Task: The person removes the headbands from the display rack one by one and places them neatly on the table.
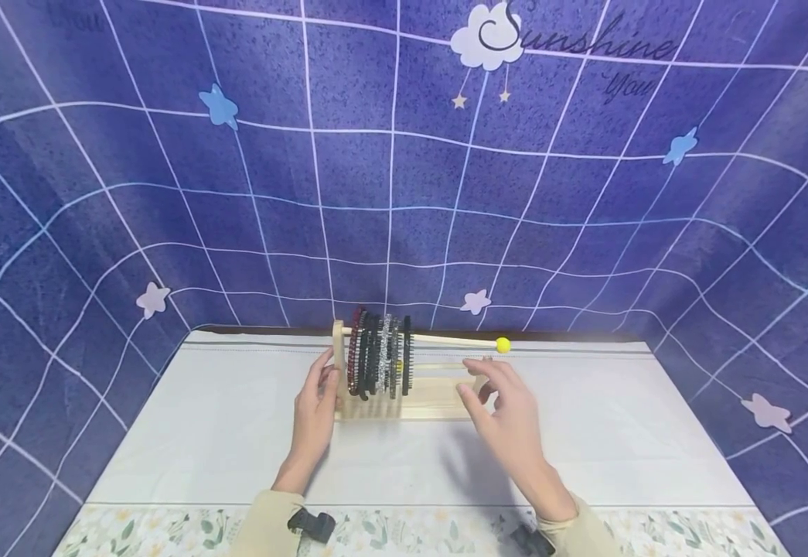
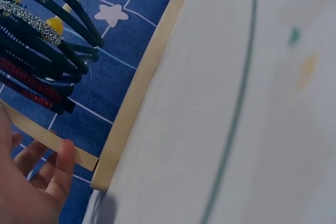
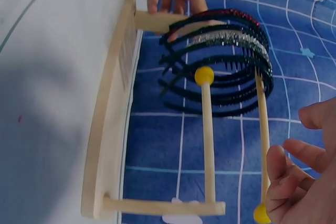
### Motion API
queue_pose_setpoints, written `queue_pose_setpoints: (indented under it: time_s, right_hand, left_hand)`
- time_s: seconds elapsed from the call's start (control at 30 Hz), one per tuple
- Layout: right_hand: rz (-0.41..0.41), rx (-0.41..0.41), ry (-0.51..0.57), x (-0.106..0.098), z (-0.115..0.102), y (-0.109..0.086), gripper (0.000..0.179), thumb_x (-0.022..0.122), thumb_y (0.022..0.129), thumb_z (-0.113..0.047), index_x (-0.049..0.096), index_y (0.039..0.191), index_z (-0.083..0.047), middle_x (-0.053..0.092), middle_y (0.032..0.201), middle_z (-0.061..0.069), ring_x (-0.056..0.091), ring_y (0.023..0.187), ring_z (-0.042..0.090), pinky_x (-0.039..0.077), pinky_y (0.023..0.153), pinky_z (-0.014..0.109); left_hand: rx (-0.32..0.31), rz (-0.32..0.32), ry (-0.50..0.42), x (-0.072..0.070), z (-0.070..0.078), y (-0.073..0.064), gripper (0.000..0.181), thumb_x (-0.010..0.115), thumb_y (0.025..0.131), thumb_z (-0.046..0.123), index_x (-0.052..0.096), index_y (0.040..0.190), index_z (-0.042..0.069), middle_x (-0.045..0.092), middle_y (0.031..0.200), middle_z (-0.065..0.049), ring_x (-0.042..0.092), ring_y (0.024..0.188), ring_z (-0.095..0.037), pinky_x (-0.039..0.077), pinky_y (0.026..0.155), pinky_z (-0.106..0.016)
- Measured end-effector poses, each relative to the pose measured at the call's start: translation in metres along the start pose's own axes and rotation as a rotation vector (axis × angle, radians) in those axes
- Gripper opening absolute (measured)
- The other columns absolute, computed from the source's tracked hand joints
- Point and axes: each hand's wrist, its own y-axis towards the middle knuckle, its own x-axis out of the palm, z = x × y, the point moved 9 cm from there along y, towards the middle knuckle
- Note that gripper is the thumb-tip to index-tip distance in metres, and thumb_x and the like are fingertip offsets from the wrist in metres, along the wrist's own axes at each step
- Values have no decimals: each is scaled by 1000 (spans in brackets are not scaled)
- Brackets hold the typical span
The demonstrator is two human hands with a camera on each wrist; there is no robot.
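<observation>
A wooden headband rack [image 1: 438, 391] lies on the white tabletop, with an upright at each end. Several headbands [image 1: 373, 360], mostly black, one red and one silver with sparkle, hang on its upper rod [image 1: 445, 340] near the left upright [image 1: 339, 348]. That rod ends in a yellow ball [image 1: 503, 345]. My left hand [image 1: 313, 414] holds the left upright between thumb and fingers. My right hand [image 1: 509, 410] hovers by the rack's right end, fingers loosely bent and nothing between them. In the right wrist view, the lower rod [image 3: 208, 140] extends from the right upright [image 3: 163, 206].
Behind the rack hangs a blue curtain [image 1: 348, 170] with a white grid and stars, which also closes in both sides. White cloth [image 1: 202, 418] covers the table around the rack. A floral strip [image 1: 390, 530] runs along the near edge.
</observation>
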Motion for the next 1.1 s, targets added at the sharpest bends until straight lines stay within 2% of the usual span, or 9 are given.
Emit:
queue_pose_setpoints:
  time_s: [0.1,0.23,0.33,0.5,0.73,0.87,1.0,1.1]
  right_hand:
    - [-26,52,57,8,1,1,30,87,94,-7,81,123,-8,79,108,8,64,73,9,52,54,26]
    - [-59,133,124,20,4,1,28,87,96,-8,82,123,-8,80,106,9,63,72,5,55,56,23]
    - [-79,191,167,29,5,3,28,88,96,-9,82,123,-8,81,105,8,64,72,6,56,59,22]
    - [-104,283,242,43,3,5,28,90,95,-11,83,122,-8,82,103,7,66,72,8,55,61,19]
    - [-128,388,392,65,6,3,30,88,95,-6,80,125,-6,82,102,11,68,66,10,56,56,19]
    - [-147,414,458,78,5,4,34,87,96,-4,78,128,1,82,104,18,73,65,19,58,54,20]
    - [-150,445,482,85,5,5,37,87,96,-4,77,130,3,82,105,21,76,67,32,58,53,20]
    - [-143,471,487,87,5,4,38,88,95,-4,77,130,3,82,105,21,76,68,33,54,51,18]
  left_hand:
    - [-2,10,-31,0,-4,-1,48,51,121,36,49,168,24,75,140,-15,74,85,-32,64,76,-32]
    - [5,23,-88,1,-7,-1,47,55,120,29,51,166,21,75,136,-17,73,81,-29,64,72,-30]
    - [5,33,-121,2,-9,-1,47,57,119,25,53,165,18,74,136,-18,73,84,-31,65,70,-30]
    - [-7,49,-160,3,-13,-2,46,60,118,24,55,163,16,74,138,-16,73,97,-30,66,70,-28]
    - [4,31,-244,5,-20,-5,47,60,118,22,54,164,19,72,137,-14,71,103,-18,67,75,-29]
    - [24,31,-262,5,-20,-6,48,59,118,19,52,166,18,72,136,-15,70,104,-10,67,76,-28]
    - [51,34,-258,4,-18,-6,51,59,118,18,48,168,16,71,136,-15,70,105,-9,68,76,-28]
    - [56,26,-256,5,-19,-7,52,59,118,19,48,168,16,70,138,-14,69,110,-10,68,78,-28]
